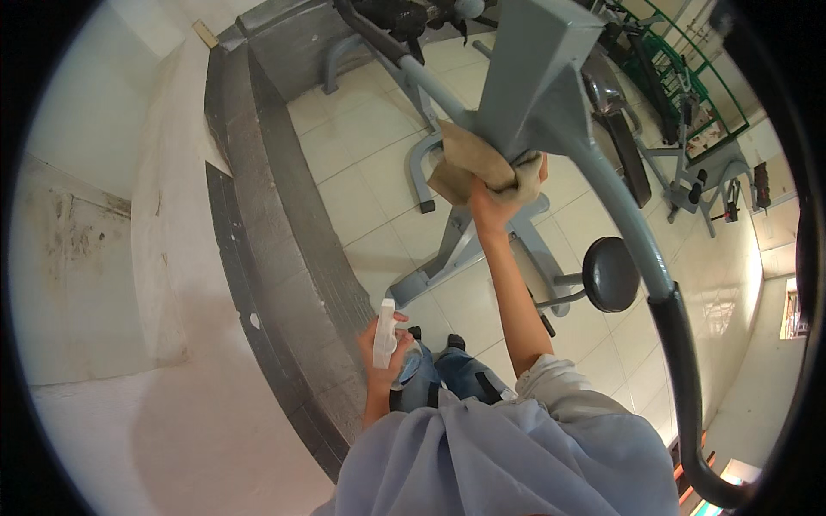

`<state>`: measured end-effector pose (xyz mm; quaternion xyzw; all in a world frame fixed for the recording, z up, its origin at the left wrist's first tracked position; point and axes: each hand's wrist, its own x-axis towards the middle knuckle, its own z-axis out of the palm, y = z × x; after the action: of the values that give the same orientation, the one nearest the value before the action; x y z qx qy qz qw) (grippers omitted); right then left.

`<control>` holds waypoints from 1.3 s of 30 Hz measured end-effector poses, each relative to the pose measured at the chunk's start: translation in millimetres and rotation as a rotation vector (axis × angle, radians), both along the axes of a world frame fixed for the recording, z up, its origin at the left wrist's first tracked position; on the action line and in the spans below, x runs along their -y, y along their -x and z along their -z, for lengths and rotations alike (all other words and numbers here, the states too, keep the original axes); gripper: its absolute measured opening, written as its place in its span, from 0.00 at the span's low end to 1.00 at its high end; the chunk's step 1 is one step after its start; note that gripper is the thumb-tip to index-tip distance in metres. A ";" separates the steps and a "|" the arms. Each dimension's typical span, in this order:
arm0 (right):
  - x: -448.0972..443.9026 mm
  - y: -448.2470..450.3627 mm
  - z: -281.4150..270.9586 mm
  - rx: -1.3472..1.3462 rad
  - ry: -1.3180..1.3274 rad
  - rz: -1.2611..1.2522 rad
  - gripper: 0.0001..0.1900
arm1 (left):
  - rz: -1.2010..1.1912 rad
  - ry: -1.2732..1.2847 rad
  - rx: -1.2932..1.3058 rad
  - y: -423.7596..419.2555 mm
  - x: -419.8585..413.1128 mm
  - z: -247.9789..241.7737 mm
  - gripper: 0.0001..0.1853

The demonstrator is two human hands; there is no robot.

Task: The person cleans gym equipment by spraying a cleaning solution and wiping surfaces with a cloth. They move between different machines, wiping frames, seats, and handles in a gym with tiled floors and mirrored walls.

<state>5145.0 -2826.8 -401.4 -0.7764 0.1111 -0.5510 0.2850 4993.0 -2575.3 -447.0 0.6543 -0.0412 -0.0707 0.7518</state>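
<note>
My left hand (pixel 385 348) is closed around the neck of a clear spray bottle (pixel 385 335) with a white trigger head, held low in front of my legs. Further out, my right hand (pixel 493 203) grips a folded tan cloth (pixel 481 161). The cloth lies against the lower part of the grey steel upright (pixel 539 71) of a gym machine, where its tubular arms join. My right fingers are partly hidden by the cloth. A curved grey arm (pixel 623 200) with a black foam grip (pixel 677 361) bends down on my right.
A grey stone ledge (pixel 277 258) and a pale wall (pixel 187 258) run along my left. A round black pad (pixel 612 274) and the machine's base frame (pixel 445 251) stand over the tiled floor. Other gym machines and a green metal railing (pixel 716 84) are at the far right.
</note>
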 end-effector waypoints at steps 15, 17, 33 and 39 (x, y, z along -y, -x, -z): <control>11.1 54.4 17.5 0.093 -0.308 -0.386 0.29 | -0.102 -0.017 0.101 47.1 -6.3 19.2 0.16; 11.4 74.4 -20.7 0.065 0.231 -0.413 0.34 | -0.121 0.021 0.125 49.9 -7.8 20.5 0.18; -31.8 14.0 47.9 -0.996 1.962 0.073 0.26 | -0.142 -0.012 0.019 41.9 10.9 68.4 0.15; -54.1 -3.0 59.0 -1.210 2.117 -0.482 0.25 | -0.094 -0.093 0.075 52.2 13.0 93.3 0.15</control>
<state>5148.0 -2772.6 -460.3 -0.7542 -0.4197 0.1430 -0.4843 4940.8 -2588.3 -540.4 0.6918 -0.0352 -0.0127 0.7211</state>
